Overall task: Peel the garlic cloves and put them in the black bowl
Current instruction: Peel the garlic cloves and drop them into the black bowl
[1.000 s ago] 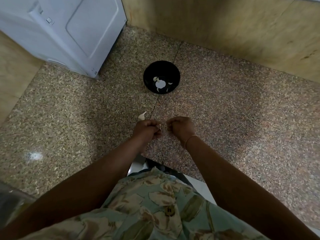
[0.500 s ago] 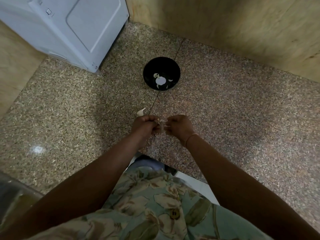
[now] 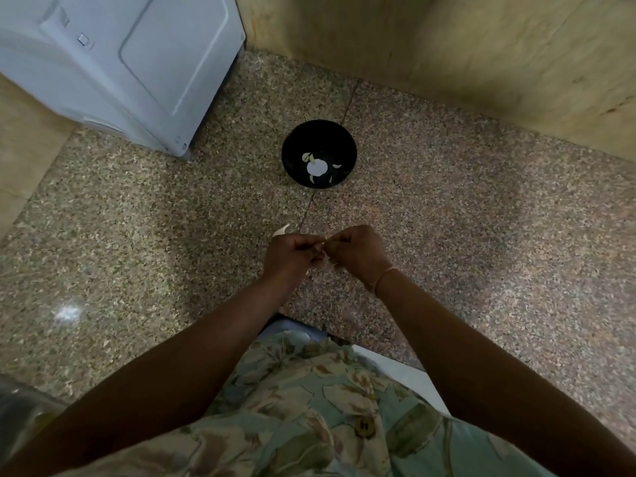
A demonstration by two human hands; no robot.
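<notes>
From the head view, the left hand (image 3: 292, 253) and right hand (image 3: 358, 252) each had its grip pinching one garlic clove (image 3: 325, 248) (barely visible between them) above the floor (image 3: 481, 242), where short, gentle tugs should strip skin cleanest; the black bowl (image 3: 320, 135) stood toward the floor's far edge, near a white appliance (image 3: 137, 70) and wall (image 3: 447, 49).

Left hand (image 3: 290, 251) and right hand (image 3: 358, 251) nearly hide the garlic clove (image 3: 326, 257); pale bits (image 3: 316, 168) in the black bowl (image 3: 318, 129) are too small to identify.
</notes>
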